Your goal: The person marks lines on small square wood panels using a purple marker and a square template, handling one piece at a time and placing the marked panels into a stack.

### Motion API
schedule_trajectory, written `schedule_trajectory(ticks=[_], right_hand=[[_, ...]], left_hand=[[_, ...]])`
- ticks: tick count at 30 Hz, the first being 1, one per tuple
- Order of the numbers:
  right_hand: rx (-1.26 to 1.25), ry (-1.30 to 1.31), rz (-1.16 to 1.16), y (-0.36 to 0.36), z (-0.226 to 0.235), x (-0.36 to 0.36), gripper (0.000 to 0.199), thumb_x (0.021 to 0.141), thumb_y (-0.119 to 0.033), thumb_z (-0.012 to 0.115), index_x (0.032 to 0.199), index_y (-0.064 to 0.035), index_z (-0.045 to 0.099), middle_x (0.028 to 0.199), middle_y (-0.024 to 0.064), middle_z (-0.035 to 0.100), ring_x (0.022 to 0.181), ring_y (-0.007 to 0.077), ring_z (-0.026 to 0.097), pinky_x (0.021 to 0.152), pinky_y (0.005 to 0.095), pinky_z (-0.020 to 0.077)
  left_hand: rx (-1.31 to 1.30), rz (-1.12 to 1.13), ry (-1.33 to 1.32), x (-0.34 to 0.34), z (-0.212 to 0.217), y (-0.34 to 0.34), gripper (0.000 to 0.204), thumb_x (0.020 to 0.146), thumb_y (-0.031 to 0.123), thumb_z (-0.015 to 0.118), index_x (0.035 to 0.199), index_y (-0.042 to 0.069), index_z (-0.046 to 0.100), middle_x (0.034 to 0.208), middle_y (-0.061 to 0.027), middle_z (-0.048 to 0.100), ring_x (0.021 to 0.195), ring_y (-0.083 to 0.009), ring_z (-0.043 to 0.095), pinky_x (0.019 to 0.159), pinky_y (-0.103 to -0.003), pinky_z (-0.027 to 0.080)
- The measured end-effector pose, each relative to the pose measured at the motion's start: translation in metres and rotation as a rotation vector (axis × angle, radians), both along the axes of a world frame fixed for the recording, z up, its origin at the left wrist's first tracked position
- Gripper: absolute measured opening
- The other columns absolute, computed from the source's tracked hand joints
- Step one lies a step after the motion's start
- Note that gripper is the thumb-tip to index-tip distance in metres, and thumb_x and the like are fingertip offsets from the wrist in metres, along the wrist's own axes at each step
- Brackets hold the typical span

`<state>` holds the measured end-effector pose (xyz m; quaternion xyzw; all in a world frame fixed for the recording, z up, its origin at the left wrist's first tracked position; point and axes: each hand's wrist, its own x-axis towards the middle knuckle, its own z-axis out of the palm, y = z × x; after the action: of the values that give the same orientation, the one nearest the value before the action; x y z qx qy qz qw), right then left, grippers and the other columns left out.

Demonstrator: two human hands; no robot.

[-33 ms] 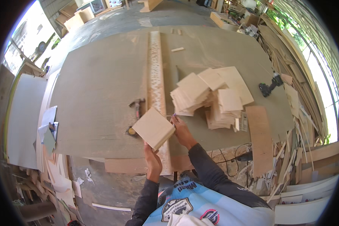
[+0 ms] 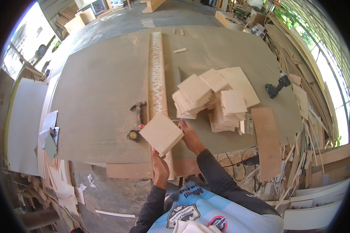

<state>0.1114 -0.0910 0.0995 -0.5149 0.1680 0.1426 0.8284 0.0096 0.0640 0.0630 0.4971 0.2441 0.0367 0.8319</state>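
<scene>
My left hand [image 2: 159, 165] is closed on the lower corner of a small stack of square plywood pieces [image 2: 161, 133], held tilted above the table. Beside the stack's right corner, my right hand [image 2: 191, 136] is pinched on a slender thing with a bluish end, too small to name. A long pale board strip [image 2: 156, 77] with a mottled top runs away from me under the stack. Left of it lie a claw hammer [image 2: 138, 108] and a tape measure [image 2: 133, 135]. Uneven piles of square plywood pieces [image 2: 194, 91] stand to the right.
The big brown table [image 2: 97, 85] fills the middle. A cordless drill [image 2: 278, 85] lies at its right, near a reddish-brown board [image 2: 266, 143] overhanging the near edge. Short dowels [image 2: 179, 50] lie toward the far side. Scrap wood [image 2: 295, 171] crowds the right floor.
The view has shifted slightly, so the table's things sit a little further left. The held stack has moved slightly right over the strip; both hands keep their grips.
</scene>
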Motion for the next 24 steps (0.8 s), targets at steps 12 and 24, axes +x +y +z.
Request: schedule_trajectory(ticks=[12,24], right_hand=[[0.011,0.047,-0.127,-0.111,-0.061,-0.063,0.034,0.115,-0.048,0.057,0.103,-0.0163,0.06,0.089,-0.0045,0.054,0.083,0.0067,0.054,0.075,0.0252,0.0447],[0.274,-0.118,-0.318,-0.131,-0.088,-0.074,0.027,0.117,-0.032,0.056,0.108,-0.0081,0.064,0.117,0.0125,0.076,0.106,0.022,0.075,0.101,0.0368,0.0575]], left_hand=[[-0.143,-0.226,0.035,-0.035,-0.057,-0.08,0.056,0.114,0.052,0.047,0.157,0.016,0.054,0.15,0.0028,0.062,0.134,-0.0149,0.054,0.107,-0.037,0.041],[0.153,-0.395,0.024,-0.028,-0.026,-0.029,0.064,0.113,0.04,0.056,0.162,0.0,0.049,0.163,-0.01,0.052,0.148,-0.0226,0.049,0.126,-0.038,0.034]])
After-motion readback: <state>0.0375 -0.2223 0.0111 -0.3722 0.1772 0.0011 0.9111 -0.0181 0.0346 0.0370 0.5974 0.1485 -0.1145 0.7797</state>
